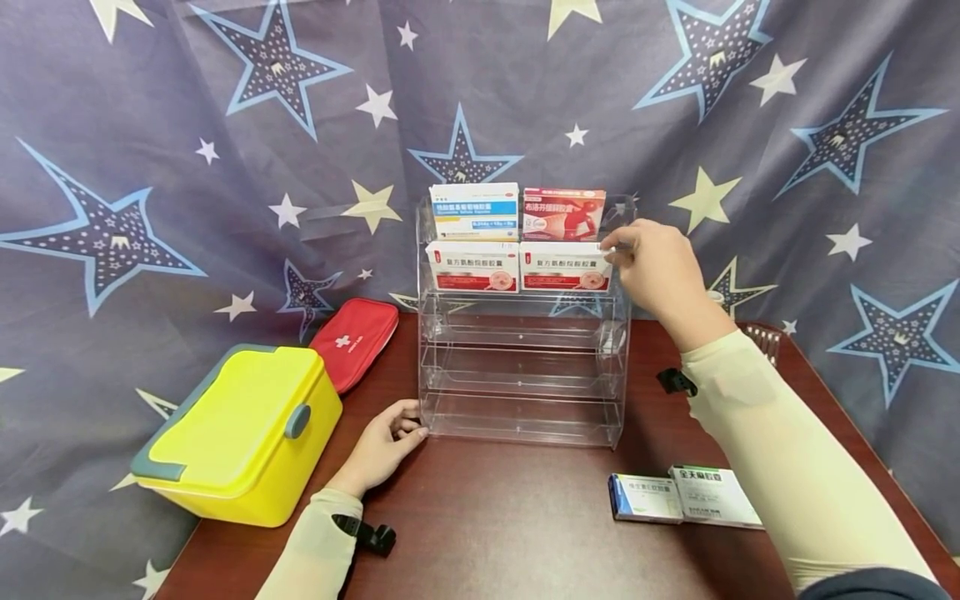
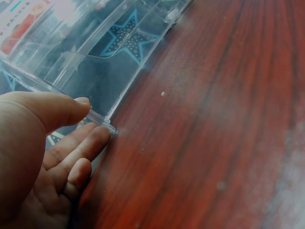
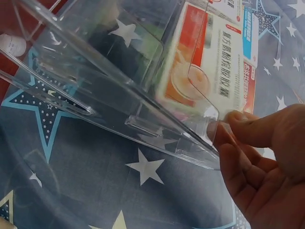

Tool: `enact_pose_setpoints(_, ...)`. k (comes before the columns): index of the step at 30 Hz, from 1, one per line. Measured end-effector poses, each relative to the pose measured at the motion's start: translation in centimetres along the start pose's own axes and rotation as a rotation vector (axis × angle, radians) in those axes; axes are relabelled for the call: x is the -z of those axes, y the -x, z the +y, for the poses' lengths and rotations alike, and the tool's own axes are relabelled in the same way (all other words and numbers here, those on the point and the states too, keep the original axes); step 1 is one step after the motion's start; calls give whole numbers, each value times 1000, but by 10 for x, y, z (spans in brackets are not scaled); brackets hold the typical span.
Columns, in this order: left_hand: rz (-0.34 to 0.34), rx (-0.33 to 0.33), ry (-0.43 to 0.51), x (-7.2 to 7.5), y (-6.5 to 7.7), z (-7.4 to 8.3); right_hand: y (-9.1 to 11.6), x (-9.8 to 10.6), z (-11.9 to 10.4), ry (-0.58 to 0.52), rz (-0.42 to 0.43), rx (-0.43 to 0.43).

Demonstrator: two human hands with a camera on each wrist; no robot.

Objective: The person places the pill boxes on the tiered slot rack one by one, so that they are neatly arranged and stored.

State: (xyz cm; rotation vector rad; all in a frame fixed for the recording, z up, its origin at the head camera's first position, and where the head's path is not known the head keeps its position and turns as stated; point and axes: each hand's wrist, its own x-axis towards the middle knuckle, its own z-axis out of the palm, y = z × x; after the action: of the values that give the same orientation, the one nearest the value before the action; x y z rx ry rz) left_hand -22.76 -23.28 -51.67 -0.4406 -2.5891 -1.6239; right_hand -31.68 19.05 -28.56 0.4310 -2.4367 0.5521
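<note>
A clear acrylic display rack stands on the table. In its second tier sit two white-and-red medicine boxes, a left one and a right one. Above them are a white-and-blue medicine box and a red medicine box. My right hand pinches the upper right corner of the right white-and-red box, thumb and forefinger close to the rack's side panel. Down at the rack's lower left corner, my left hand grips the side edge between thumb and curled fingers.
At the left stands a yellow case with grey trim, beside a red first-aid pouch. Two more medicine boxes, one white-and-blue and one white-and-green, lie near my right forearm. A brown basket is partly hidden behind that arm.
</note>
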Motion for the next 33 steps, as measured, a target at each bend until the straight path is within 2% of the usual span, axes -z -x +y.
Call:
enact_pose_setpoints(4,-4,-5,-6,1,-1,-3,0,-3,-1,11,-21,12)
enact_pose_setpoints(10,12,8,-24,-2,-7,-30,0,-6,-1,19,-22,23)
enact_pose_setpoints(12,12,5,-22,-2,-7,-34,1,-6,-1,20,-17,22)
enact_pose_setpoints(26,-6,-9,7,0,-6,-35,6,-10,2,-11,22,4)
enact_pose_setpoints(33,7,-6,6,-2,-7,-34,11,-7,4,-110,51,-51)
